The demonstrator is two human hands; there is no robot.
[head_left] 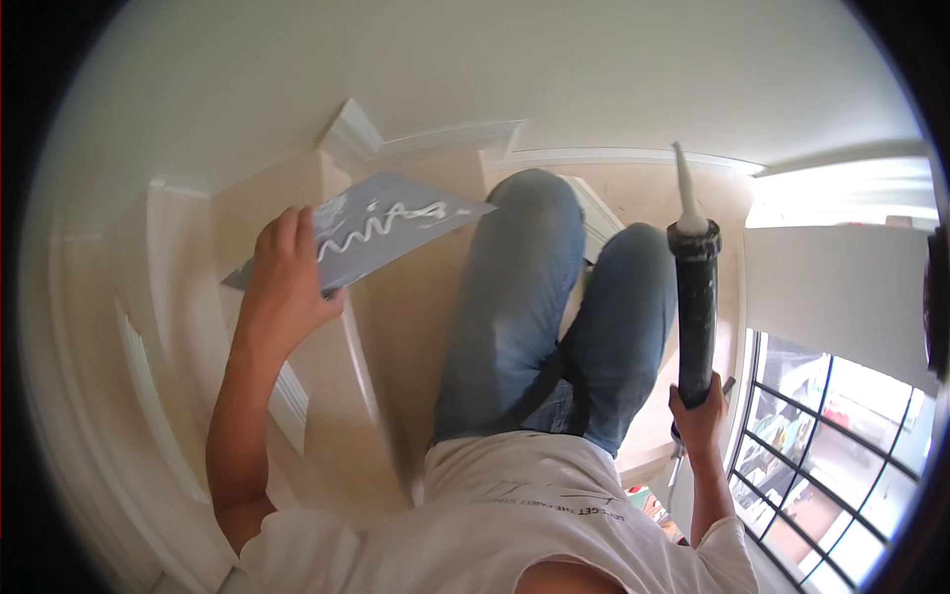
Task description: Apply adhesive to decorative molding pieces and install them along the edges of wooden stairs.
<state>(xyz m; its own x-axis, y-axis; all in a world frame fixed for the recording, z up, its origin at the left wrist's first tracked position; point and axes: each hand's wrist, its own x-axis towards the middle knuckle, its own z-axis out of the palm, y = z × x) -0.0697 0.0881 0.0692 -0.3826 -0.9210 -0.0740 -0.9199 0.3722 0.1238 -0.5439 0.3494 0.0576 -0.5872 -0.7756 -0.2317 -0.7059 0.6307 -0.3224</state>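
Curling snugly around the low end of a black caulking gun [697, 307], the right hand [701, 411] holds it nozzle up. Knees in blue jeans [534, 238] block some pale steps [406, 327]. Over those steps, the left hand [284, 257] pinches a flat grey sheet [371, 252] with white squiggles. Farther off are white wall trim [633, 155] and a barred window [831, 426].

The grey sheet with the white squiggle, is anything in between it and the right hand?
Yes: across the picture, the jeans-covered knees lie between the right hand, holding a caulking gun, and the grey sheet, held by the left hand.
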